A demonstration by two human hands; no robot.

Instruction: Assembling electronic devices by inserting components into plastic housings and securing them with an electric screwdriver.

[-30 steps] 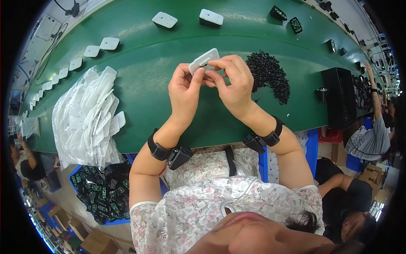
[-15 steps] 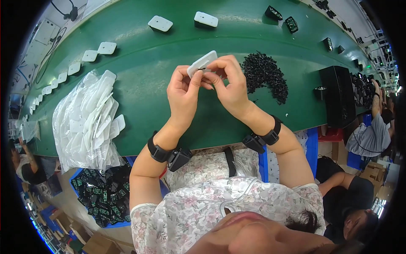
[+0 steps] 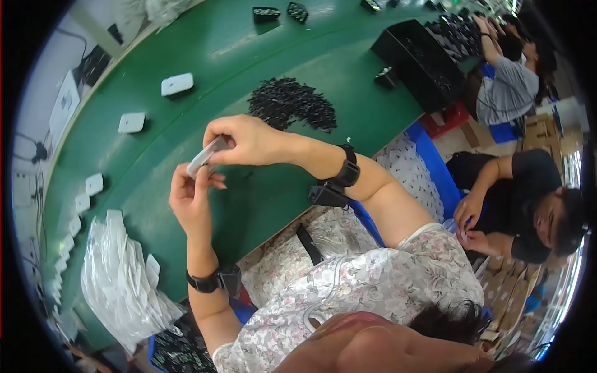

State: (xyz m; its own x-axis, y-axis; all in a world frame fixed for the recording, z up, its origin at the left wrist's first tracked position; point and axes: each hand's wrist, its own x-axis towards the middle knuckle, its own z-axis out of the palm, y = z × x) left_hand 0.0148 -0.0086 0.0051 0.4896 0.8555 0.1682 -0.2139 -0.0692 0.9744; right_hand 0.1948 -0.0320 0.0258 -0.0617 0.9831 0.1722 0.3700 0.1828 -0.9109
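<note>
Over the green table, both of my hands are closed on one small white plastic cover [image 3: 204,156], held tilted and seen nearly edge-on. My left hand [image 3: 188,198] grips its lower end between thumb and fingers. Around its upper end curl the fingers of my right hand [image 3: 244,142]; whether a small part is also pinched there is hidden. Just beyond the right hand lies a heap of small black parts [image 3: 291,102]. To the left of my left forearm sits a clear plastic bag [image 3: 118,280] full of similar white covers.
White-topped pieces [image 3: 178,84] stand in a curved row along the table's left side. A black box [image 3: 420,65] is at the right. Black housings [image 3: 266,13] sit at the far edge. A blue crate [image 3: 423,152] of white pieces is beside me, near a seated person [image 3: 516,199].
The view has turned, so the table and its things appear rotated anticlockwise. Both hands still hold the white cover; my right hand now reaches around its upper end.
</note>
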